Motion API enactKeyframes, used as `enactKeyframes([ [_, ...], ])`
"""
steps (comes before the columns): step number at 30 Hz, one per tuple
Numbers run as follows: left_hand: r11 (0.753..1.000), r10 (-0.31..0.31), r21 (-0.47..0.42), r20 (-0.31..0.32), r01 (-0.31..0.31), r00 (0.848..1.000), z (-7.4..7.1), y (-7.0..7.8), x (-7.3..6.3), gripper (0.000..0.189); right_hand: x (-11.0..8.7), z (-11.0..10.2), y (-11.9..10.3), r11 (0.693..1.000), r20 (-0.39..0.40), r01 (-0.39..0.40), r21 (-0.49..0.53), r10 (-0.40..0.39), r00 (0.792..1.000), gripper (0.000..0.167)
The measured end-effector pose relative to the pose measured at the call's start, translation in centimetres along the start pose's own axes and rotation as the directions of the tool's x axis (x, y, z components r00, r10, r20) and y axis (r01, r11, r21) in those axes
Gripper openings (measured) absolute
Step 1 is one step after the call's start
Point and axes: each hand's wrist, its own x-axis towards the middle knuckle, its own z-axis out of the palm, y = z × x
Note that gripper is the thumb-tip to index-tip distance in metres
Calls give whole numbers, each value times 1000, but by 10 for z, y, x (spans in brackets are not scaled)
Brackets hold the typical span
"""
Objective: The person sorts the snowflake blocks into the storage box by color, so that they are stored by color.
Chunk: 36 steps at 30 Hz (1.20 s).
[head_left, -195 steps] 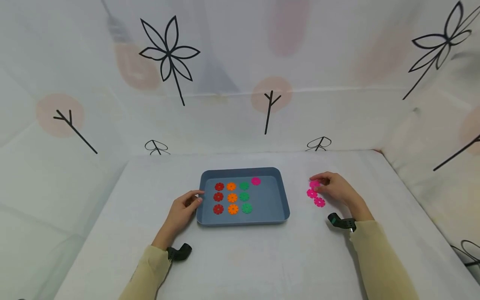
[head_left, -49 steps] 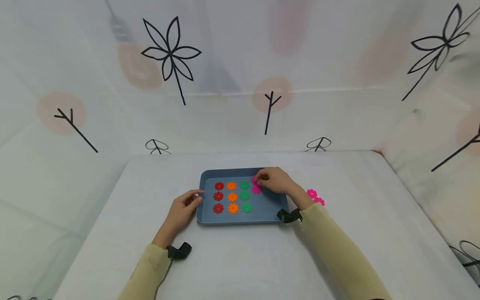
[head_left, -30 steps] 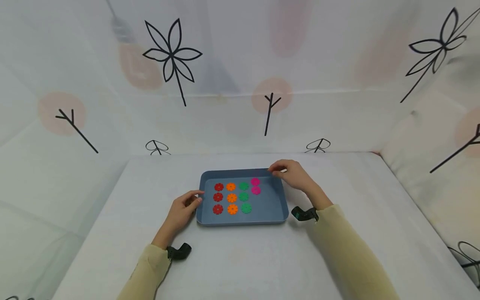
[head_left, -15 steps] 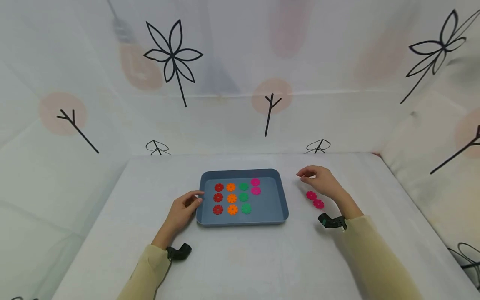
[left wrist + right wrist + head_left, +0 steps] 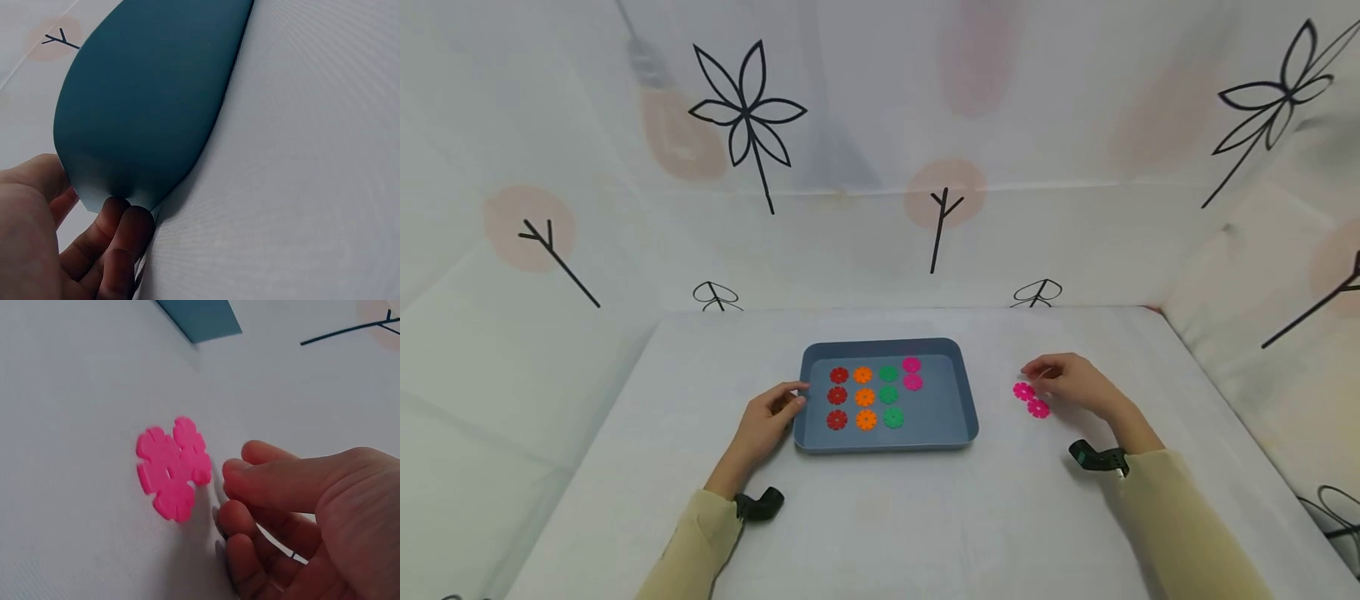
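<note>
Several snowflake-shaped plastic discs lie in a shallow blue-grey tray point(image 5: 943, 408): columns of red discs point(image 5: 837, 396), orange discs point(image 5: 865, 397) and green discs point(image 5: 889, 395), plus two pink discs point(image 5: 912, 382) at the top of a fourth column. My left hand point(image 5: 766, 425) holds the tray's left rim, its fingers point(image 5: 131, 228) against the outer wall. Right of the tray, two more pink discs point(image 5: 167, 472) lie on the cloth, overlapping at their edges. Just beside them hovers my right hand point(image 5: 1078, 385), fingers loosely bent, thumb and index close together, with nothing visible between them.
A white cloth point(image 5: 880, 517) covers the table, and a white patterned curtain point(image 5: 850, 250) surrounds it at the back and sides. Each wrist wears a black camera, the left camera point(image 5: 762, 503) near the tray's front left corner.
My right hand laid a second pink disc in the tray below the first, let go, and moved back right to the loose pink discs. The left hand has stayed at the rim.
</note>
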Motion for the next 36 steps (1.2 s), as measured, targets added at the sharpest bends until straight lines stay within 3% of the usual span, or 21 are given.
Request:
enactKeyframes([
  [6,1000,-14,4,5,14,1000,0,1,0,28,0,-1,6,998,54,-13,59,10,999,31],
  [11,1000,-16,-8,1,16,1000,1,0,-1,27,0,2,5,993,48,-49,103,45,998,34],
  [22,1000,-23,1,-12,23,1000,0,1,-2,27,0,9,-1,999,17,-41,22,40,999,30],
  [29,998,-56,-3,-5,56,998,-1,3,-2,26,0,11,-3,999,20,-48,26,48,999,27],
  [36,999,-40,4,7,40,999,0,4,-1,27,0,9,0,997,26,-60,50,59,998,22],
])
